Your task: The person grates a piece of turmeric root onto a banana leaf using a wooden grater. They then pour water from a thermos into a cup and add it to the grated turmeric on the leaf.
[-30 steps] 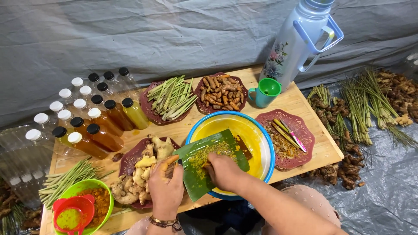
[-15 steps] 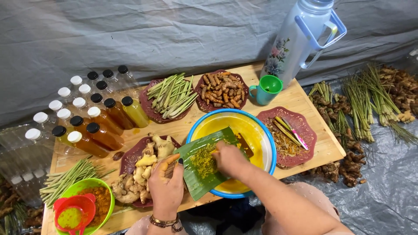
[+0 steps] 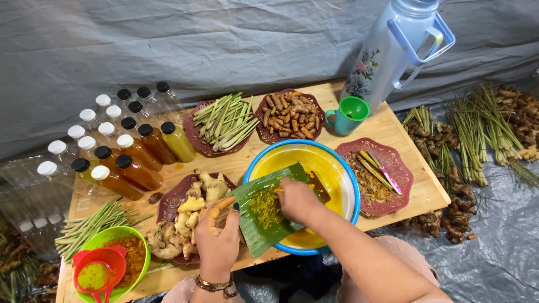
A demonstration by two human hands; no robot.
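We take the yellow basin [image 3: 337, 168], blue-rimmed, as our reference. A green leaf section [image 3: 264, 210] is laid across its near-left rim, sloping so that the yellow-orange grated pulp [image 3: 265, 206] on it sits over the bowl; we judge this keeps any spill inside the basin.

The left hand [image 3: 218, 238] is closed around the leaf's lower left edge from beneath, propping it. Its stained fingers are curled, with a bracelet at the wrist. The right hand [image 3: 297, 199] rests on top of the leaf above the basin, fingers bent down onto the pulp. Whether it pinches anything we cannot tell, since the fingertips are hidden.

Left of the basin, a dark red plate [image 3: 168, 207] carries ginger pieces [image 3: 191, 216]. Further left stand capped bottles [image 3: 120, 160] of amber liquid. Behind the basin are plates of lemongrass stalks [image 3: 224, 120] and turmeric roots [image 3: 289, 115]. To its right lies a plate of shreds [image 3: 373, 179], and beyond that a green cup [image 3: 351, 112] beside a pale jug [image 3: 393, 50].
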